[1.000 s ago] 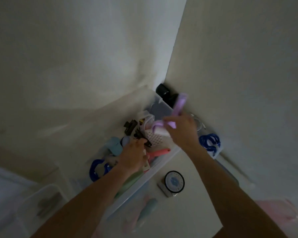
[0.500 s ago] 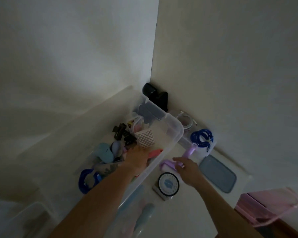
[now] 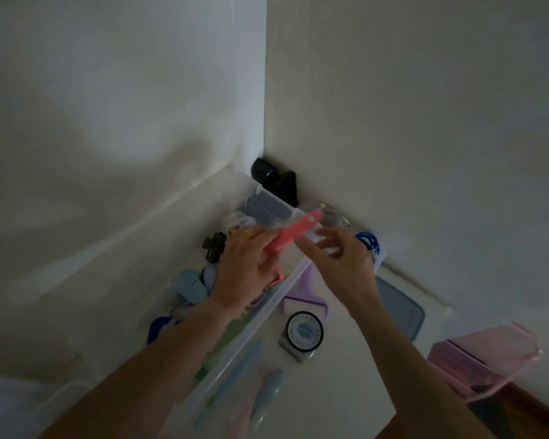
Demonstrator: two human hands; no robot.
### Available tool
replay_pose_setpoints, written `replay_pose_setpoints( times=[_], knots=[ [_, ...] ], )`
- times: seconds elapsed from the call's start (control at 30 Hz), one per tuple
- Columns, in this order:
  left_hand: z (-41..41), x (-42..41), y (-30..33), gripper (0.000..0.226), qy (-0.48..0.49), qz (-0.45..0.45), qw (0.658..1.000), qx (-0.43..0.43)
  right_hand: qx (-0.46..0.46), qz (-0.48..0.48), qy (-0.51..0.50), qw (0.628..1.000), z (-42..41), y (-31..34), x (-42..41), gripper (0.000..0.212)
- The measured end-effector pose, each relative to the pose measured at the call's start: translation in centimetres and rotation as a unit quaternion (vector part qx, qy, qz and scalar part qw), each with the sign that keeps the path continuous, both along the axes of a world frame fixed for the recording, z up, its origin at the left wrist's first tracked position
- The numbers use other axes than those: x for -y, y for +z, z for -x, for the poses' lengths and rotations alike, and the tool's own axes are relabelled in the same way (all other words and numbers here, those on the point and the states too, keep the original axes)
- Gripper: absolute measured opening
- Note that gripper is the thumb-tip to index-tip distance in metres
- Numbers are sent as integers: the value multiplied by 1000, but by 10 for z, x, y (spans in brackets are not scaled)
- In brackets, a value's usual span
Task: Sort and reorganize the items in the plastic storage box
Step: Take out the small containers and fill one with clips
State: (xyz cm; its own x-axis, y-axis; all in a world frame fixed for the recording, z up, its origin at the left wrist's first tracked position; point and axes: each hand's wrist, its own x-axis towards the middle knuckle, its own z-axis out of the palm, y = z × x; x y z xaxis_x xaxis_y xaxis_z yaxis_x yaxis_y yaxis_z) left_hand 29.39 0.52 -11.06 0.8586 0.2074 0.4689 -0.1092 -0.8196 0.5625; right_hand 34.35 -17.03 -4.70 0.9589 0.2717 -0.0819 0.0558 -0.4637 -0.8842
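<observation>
A clear plastic storage box (image 3: 268, 315) stands in the wall corner, full of mixed small items. My left hand (image 3: 244, 274) grips a pink comb-like tool (image 3: 290, 236) and holds it up above the box. Just right of the tool's handle end hovers my right hand (image 3: 339, 258), fingers loosely spread and holding nothing. A purple scraper (image 3: 305, 296) lies on the white table outside the box, beside its right rim. Inside the box I see a black hair claw (image 3: 214, 247), a light blue item (image 3: 189, 285) and a dark blue ring (image 3: 159, 327).
A round timer (image 3: 303, 332) sits on the table below the scraper. A grey-blue lid (image 3: 400, 312), blue coiled rings (image 3: 370, 243), a black object (image 3: 276, 182) in the corner and a pink container (image 3: 485, 359) at the right are nearby. Pastel tubes (image 3: 267, 394) lie at the front.
My right hand set the purple scraper down on the table beside the box and rose empty. My left hand lifted the pink tool out of the box.
</observation>
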Motion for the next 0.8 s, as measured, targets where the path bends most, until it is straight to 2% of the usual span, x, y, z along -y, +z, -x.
replay_pose_setpoints(
  times=[0.13,0.23,0.27,0.3,0.37,0.4,0.47,0.57,0.63,0.7,0.8],
  knots=[
    [-13,15,41,33,-80,-17,996,25,-14,-181,-44,982,-4,21,-2,27],
    [-15,18,52,61,-105,-2,994,-37,-71,-273,-105,954,-8,19,11,22],
    [-14,18,52,66,-106,6,994,-31,-81,-296,-132,942,-6,18,19,21],
    [-12,18,52,64,-98,24,995,3,-92,-325,-160,928,-3,18,29,21],
    [-9,11,39,44,-49,58,994,81,-129,-369,-227,892,5,13,57,22],
    [-9,4,27,33,-19,54,995,85,-151,-379,-265,874,10,8,73,22],
    [-10,-15,-6,26,16,44,999,1,-190,-388,-331,839,17,-13,101,16],
    [-13,-33,-57,53,13,-33,986,-166,-294,-388,-385,784,17,-71,110,14],
    [-19,-35,-79,71,-11,-113,967,-228,-360,-402,-376,753,7,-113,101,16],
    [-28,-36,-94,80,-12,-184,942,-281,-407,-430,-346,728,-6,-146,85,11],
    [-41,-35,-108,81,17,-236,916,-325,-431,-448,-310,719,-20,-167,62,21]
  ],
)
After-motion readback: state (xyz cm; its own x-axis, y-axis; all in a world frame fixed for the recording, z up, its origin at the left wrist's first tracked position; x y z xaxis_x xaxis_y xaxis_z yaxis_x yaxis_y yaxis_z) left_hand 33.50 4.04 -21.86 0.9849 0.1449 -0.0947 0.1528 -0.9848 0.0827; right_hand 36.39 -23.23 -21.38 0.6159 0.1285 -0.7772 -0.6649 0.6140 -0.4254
